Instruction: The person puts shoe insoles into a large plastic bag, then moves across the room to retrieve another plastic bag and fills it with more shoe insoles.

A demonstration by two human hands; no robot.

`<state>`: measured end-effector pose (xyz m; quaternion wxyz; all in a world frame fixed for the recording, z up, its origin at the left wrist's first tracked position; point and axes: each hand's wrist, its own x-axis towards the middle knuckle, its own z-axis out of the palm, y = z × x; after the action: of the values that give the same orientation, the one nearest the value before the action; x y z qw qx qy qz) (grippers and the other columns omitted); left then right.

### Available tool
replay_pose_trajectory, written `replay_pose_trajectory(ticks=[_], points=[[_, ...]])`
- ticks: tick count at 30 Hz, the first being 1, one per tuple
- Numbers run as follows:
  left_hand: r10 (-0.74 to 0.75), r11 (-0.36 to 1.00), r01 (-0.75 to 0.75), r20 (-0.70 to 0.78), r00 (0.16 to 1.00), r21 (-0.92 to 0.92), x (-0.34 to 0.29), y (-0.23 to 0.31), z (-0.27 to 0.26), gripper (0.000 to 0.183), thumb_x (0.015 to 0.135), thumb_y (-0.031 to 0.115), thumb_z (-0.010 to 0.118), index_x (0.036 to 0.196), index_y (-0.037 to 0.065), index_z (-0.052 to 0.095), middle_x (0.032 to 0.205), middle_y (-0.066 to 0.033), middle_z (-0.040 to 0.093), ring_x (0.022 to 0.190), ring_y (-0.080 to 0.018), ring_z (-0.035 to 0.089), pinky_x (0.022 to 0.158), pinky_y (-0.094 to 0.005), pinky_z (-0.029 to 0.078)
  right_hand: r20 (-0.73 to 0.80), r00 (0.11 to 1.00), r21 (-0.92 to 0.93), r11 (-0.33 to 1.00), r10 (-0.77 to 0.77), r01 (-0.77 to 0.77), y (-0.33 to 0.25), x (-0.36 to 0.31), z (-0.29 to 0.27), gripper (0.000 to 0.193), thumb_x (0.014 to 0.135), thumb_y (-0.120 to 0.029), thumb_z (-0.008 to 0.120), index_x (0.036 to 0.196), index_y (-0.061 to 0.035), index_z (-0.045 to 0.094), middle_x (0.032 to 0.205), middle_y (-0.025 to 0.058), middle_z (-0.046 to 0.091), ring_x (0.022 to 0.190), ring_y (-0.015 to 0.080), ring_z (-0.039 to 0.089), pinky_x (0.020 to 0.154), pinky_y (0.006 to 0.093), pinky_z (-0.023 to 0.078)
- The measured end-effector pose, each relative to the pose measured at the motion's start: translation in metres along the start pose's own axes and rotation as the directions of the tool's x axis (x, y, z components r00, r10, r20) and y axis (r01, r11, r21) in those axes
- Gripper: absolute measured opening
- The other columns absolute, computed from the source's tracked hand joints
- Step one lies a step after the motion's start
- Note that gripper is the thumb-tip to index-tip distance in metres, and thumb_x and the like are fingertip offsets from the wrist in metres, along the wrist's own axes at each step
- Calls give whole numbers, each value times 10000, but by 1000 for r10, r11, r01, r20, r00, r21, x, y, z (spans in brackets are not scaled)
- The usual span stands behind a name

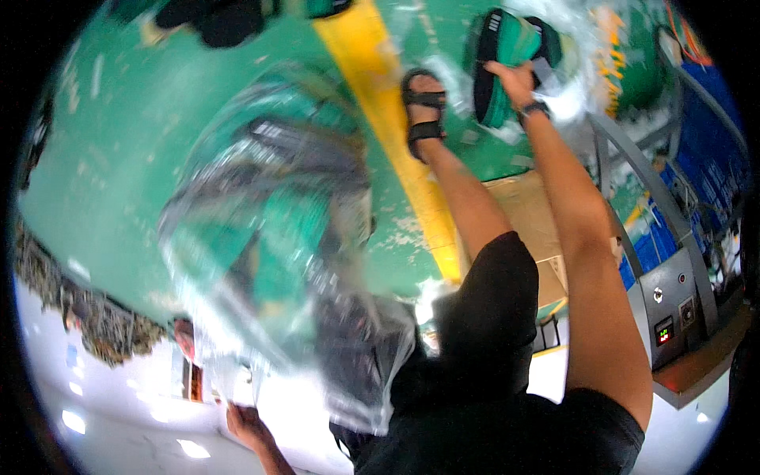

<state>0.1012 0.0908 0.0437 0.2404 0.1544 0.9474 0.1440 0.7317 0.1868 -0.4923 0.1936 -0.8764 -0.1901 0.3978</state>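
Whereas only one view is supplied, the head view shows both bare hands at work over a green floor crossed by a yellow stripe (380, 103). Lower left: the left hand (252, 430), fingers nearly closed, appears to pinch the edge of a clear plastic bag (218, 317), whose film, with green and dark banded contents showing through, spreads between that hand and the floor. Upper right: the right hand (518, 85), partly open, lies on a green-and-black bundle (495, 101) near the floor, thumb across its face; whether it grips or only touches cannot be told. The bundle lies just beside the sandalled foot (423, 115), well apart from the bag.

Good practice, as judged here: keep the pinched edge high and taut so that the film does not fold over; take the bundle around its middle, thumb above and fingers beneath, so that its layers stay together; keep the film clear of the foot.

Obscured: motion blur softens the bag, and its mouth cannot be traced. The right fingertips are not clearly shown, and a pale flat piece (545, 73) beside them is unidentified. Dark items (226, 24) are cut off at the upper rim.
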Motion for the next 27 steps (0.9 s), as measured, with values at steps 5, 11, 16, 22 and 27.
replay_pose_trajectory(ticks=[5, 11, 16, 22, 27], points=[[-24, 924, 60, 100, 995, -379, -24, -6, -29, 331, 965, 235, 415, 1043, -53, 557, 509, 76, 163, 422, -33, 162, 418, -216, 152, 335, 914, 511, 859, -230, 29, -121, -174, -78, 586, 718, -184, 662, 1218, 21, 436, 1095, 103, 558, 975, 204, 545, 868, 317, 420], [15, 691, 133, 197, 980, -710, -6, -86, -89, 303, 972, 208, 388, 908, -42, 547, 476, 55, 200, 399, -52, 169, 422, -239, 168, 400, 758, 677, 724, -515, 135, -283, -400, -157, 620, 706, -241, 629, 1234, 31, 449, 1122, 147, 565, 1028, 280, 549, 928, 373, 416], [93, 449, 200, 268, 959, -871, 9, -102, -101, 274, 932, 150, 464, 978, -105, 554, 485, 60, 223, 421, -41, 175, 437, -241, 165, 907, 84, 207, 610, -412, 765, -359, -569, -102, 958, 611, -438, 717, 1299, 97, 319, 1240, 273, 461, 1154, 377, 458, 989, 424, 355], [155, 352, 294, 365, 918, -889, 16, -125, -119, 271, 888, 96, 516, 1055, -114, 560, 513, 81, 279, 435, -24, 209, 439, -227, 154, 978, -181, 97, 554, 100, 827, -296, -647, 96, 945, 583, -404, 732, 1271, 107, 334, 1062, 229, 593, 950, 279, 589, 812, 360, 462], [182, 435, 298, 408, 895, -849, 28, -128, -117, 247, 898, 96, 488, 1012, -110, 563, 502, 73, 248, 424, -37, 211, 444, -236, 161, 905, -172, 43, 320, 388, 946, -337, -665, 240, 727, 577, -340, 717, 1168, 33, 518, 1037, 201, 610, 988, 276, 569, 831, 359, 449]])
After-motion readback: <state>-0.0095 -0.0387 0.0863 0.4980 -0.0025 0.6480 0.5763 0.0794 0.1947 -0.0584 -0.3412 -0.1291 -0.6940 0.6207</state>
